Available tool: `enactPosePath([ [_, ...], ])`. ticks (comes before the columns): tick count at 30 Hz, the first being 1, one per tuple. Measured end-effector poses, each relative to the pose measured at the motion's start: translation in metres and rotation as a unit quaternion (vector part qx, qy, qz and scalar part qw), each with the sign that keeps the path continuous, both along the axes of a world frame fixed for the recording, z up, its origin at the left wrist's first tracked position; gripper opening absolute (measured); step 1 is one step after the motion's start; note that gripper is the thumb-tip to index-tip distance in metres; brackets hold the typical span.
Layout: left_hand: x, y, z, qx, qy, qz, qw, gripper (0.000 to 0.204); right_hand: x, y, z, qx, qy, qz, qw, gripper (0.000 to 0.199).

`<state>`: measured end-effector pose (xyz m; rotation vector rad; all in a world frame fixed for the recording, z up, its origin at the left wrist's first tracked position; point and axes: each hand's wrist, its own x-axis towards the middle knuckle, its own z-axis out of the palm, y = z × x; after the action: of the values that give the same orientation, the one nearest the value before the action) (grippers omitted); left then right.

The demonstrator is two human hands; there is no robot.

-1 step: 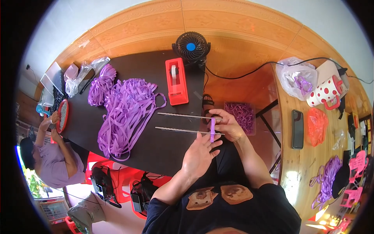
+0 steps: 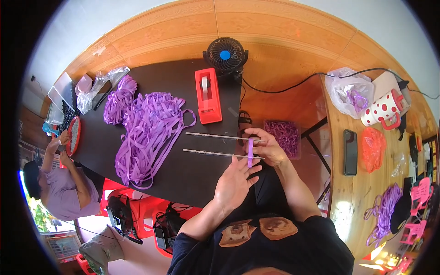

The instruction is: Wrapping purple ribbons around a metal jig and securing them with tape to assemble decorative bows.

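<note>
Two thin metal rods [image 2: 215, 135] lie side by side a short gap apart, their left ends over the dark tabletop. A short purple ribbon [image 2: 250, 153] spans both rods near their right ends. Fingers of my right hand [image 2: 271, 149] are closed about the ribbon and the far rod's end. My left hand [image 2: 233, 183] is palm up below the near rod, fingers apart, with its thumb tip at that rod and its fingertips beside the ribbon. How the rods are supported is hard to make out. A large heap of purple ribbon [image 2: 149, 128] lies left of the rods.
A red tape dispenser [image 2: 208, 98] and a black fan [image 2: 225, 56] stand at the dark table's far right. A clear bin of purple pieces [image 2: 282, 137] is beyond my right hand. The wooden table [image 2: 341, 192] holds a phone [image 2: 350, 151] and dotted cup [image 2: 382, 109]. Another person [image 2: 68, 188] works at left.
</note>
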<state>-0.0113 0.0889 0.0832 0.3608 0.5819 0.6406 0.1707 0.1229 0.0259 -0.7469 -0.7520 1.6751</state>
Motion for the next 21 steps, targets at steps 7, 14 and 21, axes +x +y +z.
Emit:
enactPosePath([
  [7, 0.0, -0.001, 0.001, -0.011, -0.007, 0.004, 1.0, 0.062, -0.007, 0.012, -0.003, 0.021, 0.03, 0.039, 0.999, 0.057],
  [14, 0.001, 0.0, -0.001, -0.009, -0.012, 0.003, 1.0, 0.06, -0.017, 0.01, -0.002, 0.023, -0.001, -0.015, 1.0, 0.055],
  [21, 0.0, 0.0, -0.001, -0.007, -0.02, 0.008, 1.0, 0.059, -0.011, -0.004, 0.005, -0.002, -0.004, -0.036, 0.999, 0.055],
])
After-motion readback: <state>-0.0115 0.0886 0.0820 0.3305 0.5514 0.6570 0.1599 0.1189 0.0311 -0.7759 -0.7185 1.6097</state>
